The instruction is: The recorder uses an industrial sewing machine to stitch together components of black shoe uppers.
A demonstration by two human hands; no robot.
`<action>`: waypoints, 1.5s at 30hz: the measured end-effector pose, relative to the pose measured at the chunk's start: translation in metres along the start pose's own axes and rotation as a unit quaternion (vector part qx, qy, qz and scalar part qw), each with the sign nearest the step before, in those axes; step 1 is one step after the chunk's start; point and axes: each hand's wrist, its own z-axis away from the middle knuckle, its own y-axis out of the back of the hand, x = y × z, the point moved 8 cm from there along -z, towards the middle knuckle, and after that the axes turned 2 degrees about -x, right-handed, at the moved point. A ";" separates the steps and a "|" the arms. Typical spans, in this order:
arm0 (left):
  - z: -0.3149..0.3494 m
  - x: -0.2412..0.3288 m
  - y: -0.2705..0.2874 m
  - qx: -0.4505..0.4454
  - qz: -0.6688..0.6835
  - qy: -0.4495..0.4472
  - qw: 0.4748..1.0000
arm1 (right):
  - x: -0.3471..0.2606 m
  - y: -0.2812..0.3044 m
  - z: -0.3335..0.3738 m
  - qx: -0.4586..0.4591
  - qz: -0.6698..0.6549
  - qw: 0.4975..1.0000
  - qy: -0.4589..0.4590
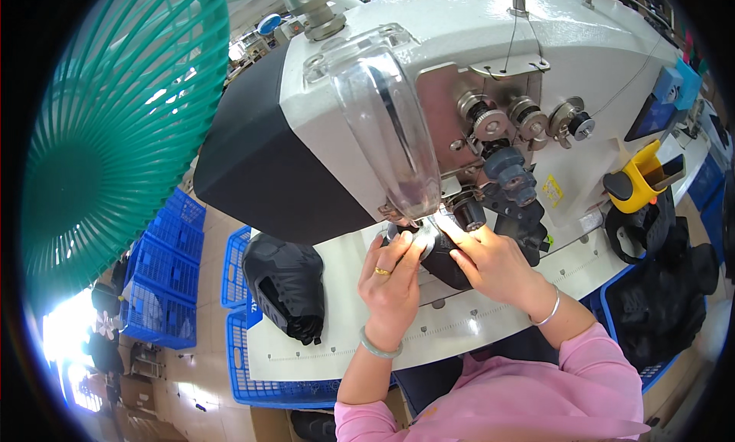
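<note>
Under the needle area of a white sewing machine (452,28), a black shoe upper (445,267) lies on the pale machine bed (429,342). From the left, my left hand (392,279) presses closed fingers on the piece beside the needle, a ring on one finger. My right hand (498,264) grips it from the other side, fingertips close to the lit sewing spot. My fingers and the clear plastic guard (387,128) partly hide where the needle meets the work. On the bed's left end rests another black shoe upper (285,289), touched by neither hand.
A green fan (130,128) stands close at left. Blue crates (164,266) are stacked on the floor behind it. A blue basket (245,384) sits below the bed. At right are black uppers (658,304) in another basket and a yellow holder (637,178).
</note>
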 end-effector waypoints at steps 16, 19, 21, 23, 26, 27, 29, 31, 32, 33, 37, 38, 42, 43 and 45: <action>-0.006 -0.015 0.004 -0.019 0.022 -0.067 0.997 | -0.010 -0.006 0.000 0.003 -0.016 1.000 0.003; -0.008 -0.030 0.003 -0.015 0.099 0.049 0.994 | -0.012 -0.006 -0.003 -0.033 0.018 0.999 -0.008; -0.006 -0.038 -0.003 -0.021 0.155 0.155 0.975 | -0.012 -0.005 -0.004 -0.035 0.022 0.999 -0.012; -0.008 -0.029 0.001 -0.002 0.095 0.141 0.985 | -0.010 -0.006 -0.005 -0.035 0.026 0.999 -0.016; -0.006 -0.017 0.004 0.017 0.078 0.016 0.997 | -0.008 -0.008 -0.006 -0.049 0.013 0.999 -0.020; -0.006 -0.019 0.004 0.016 0.078 0.017 0.997 | -0.007 -0.009 -0.005 -0.056 0.015 0.998 -0.019; -0.006 -0.016 0.005 0.007 0.074 -0.023 0.997 | -0.006 -0.010 -0.005 -0.064 0.015 0.998 -0.019; -0.007 -0.017 0.006 0.001 0.075 -0.025 0.997 | -0.007 -0.007 -0.006 -0.045 -0.017 0.999 -0.013; -0.007 -0.017 0.005 -0.003 0.078 -0.029 0.997 | -0.008 -0.007 -0.006 -0.044 -0.016 0.999 -0.013; -0.007 -0.017 0.005 -0.003 0.079 -0.029 0.996 | -0.008 -0.007 -0.006 -0.044 -0.015 0.999 -0.017; -0.004 -0.017 0.004 -0.002 0.072 -0.031 0.997 | -0.010 -0.009 -0.007 -0.034 -0.004 0.999 -0.018; -0.005 -0.017 0.003 -0.002 0.072 -0.034 0.997 | -0.010 -0.009 -0.008 -0.034 -0.003 0.999 -0.018; -0.007 -0.018 0.002 -0.004 0.059 -0.042 0.997 | -0.009 -0.011 -0.011 -0.031 -0.002 0.999 -0.020; -0.007 -0.018 0.001 -0.004 0.057 -0.045 0.997 | -0.008 -0.011 -0.012 -0.035 -0.001 0.999 -0.020; -0.008 -0.018 0.001 -0.003 0.053 -0.050 0.997 | -0.009 -0.009 -0.016 -0.032 -0.014 0.999 -0.016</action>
